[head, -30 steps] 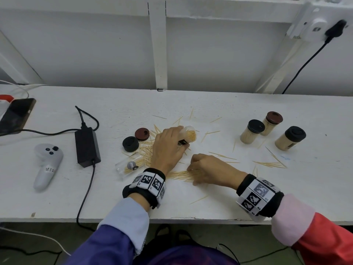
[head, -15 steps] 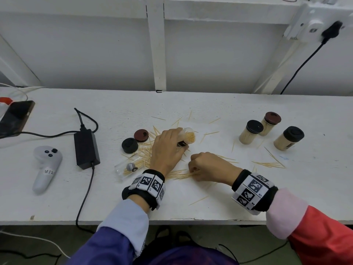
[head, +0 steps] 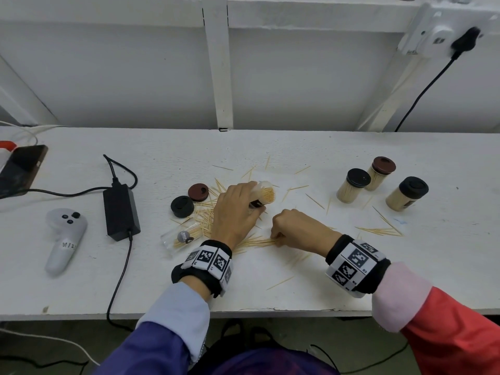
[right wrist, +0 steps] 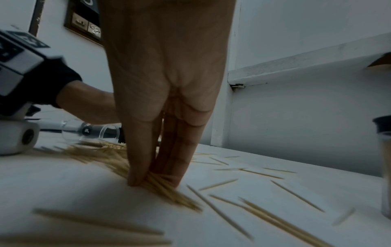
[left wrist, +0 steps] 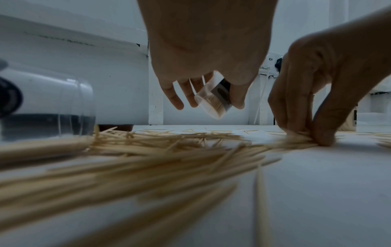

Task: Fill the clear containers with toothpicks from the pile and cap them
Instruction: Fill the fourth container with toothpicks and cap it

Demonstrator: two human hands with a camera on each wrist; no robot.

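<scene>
My left hand point(head: 236, 209) point(left wrist: 203, 93) grips a clear container point(head: 263, 194) point(left wrist: 213, 102) packed with toothpicks, tilted with its open mouth pointing right and held off the table. My right hand point(head: 293, 228) point(right wrist: 156, 177) pinches a small bundle of toothpicks point(head: 259, 242) point(right wrist: 167, 188) against the table, at the near edge of the pile point(head: 208, 215) point(left wrist: 148, 150). A second clear container point(head: 182, 236) point(left wrist: 46, 107) lies on its side left of the pile, a few toothpicks in it. A black cap point(head: 182, 206) and a brown cap point(head: 198, 192) lie loose beside the pile.
Three filled, capped containers point(head: 354, 185) stand at the right. Stray toothpicks point(head: 378, 230) lie scattered across the white table point(head: 270, 293). A black power adapter point(head: 120, 211) with its cable, a grey controller point(head: 63, 239) and a phone point(head: 19, 169) lie at the left.
My right hand has slid a little left towards the left hand, drawing the toothpicks together under its fingertips. The left hand and its container have stayed put.
</scene>
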